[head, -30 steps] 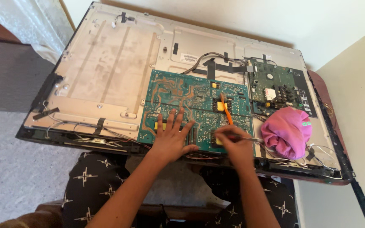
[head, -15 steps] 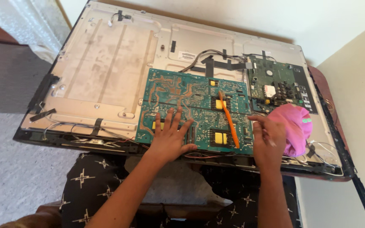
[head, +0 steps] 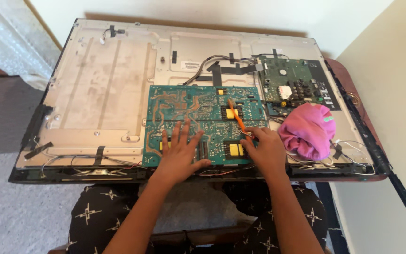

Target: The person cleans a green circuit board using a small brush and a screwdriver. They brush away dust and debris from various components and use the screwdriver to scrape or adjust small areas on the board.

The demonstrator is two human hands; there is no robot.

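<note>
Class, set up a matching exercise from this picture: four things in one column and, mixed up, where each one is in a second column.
Things:
1. left hand
2. pink cloth
3. orange tool
4. small circuit board

Places:
A. at the panel's far right corner
B. spread flat on the large green board
C. bunched on the panel, beside the right hand
D. lying across the large board, right hand at its near end

Pairs: 1-B, 2-C, 3-D, 4-A
</note>
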